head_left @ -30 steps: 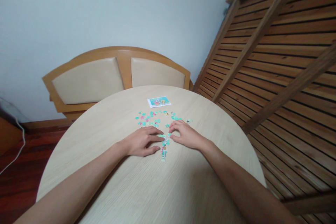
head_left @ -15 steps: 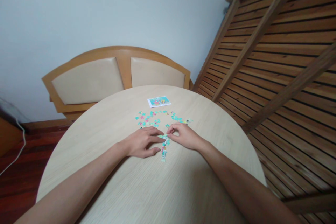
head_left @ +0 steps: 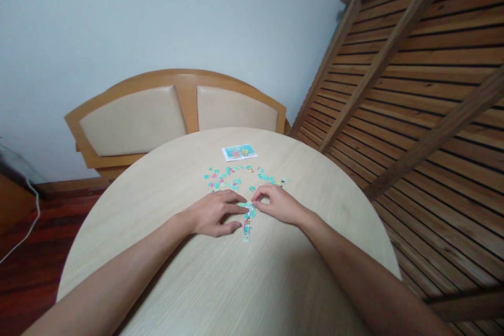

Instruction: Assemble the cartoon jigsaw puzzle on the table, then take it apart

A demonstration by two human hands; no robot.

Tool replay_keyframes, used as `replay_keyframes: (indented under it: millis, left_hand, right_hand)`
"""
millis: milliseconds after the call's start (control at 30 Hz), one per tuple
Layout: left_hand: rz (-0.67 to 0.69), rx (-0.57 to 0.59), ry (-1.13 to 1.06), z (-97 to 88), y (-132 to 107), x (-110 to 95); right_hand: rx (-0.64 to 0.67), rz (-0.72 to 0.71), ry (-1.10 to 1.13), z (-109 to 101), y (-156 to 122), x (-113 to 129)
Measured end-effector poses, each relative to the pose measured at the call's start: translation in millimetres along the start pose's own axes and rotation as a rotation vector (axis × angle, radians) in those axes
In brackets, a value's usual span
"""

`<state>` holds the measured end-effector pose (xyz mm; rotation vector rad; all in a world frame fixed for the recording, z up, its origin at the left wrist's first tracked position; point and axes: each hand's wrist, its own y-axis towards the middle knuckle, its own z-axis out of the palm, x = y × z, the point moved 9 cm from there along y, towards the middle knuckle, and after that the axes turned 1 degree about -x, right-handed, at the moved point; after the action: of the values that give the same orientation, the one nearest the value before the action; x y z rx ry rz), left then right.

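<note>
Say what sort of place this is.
Probably a room in a home, perhaps a bedroom: what looks like a padded headboard by the wall, a slatted wooden frame at the right, and puzzle pieces on a round table.

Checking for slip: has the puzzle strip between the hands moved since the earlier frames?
No: judged against the far edge of the table, the near end of the puzzle strip sits in the same place.

On the round pale-wood table [head_left: 220, 283], turquoise-pink puzzle pieces [head_left: 236, 182] are lying behind a narrow multicoloured puzzle strip [head_left: 247, 224] and before a rectangular turquoise-white paper card [head_left: 239, 153].
</note>
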<state>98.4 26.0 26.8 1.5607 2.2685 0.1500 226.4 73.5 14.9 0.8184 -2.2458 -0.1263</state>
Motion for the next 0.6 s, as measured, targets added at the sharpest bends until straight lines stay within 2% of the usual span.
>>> replay_keyframes:
  millis: [433,600]
  left_hand:
    - [0.007,-0.012,0.002,-1.1,0.6,0.0]
    - [0.003,-0.005,-0.002,0.2,0.3,0.6]
  right_hand:
    - [0.009,-0.066,-0.112,-2.0,1.0,12.2]
    - [0.068,-0.173,-0.127,-4.0,-2.7,17.7]
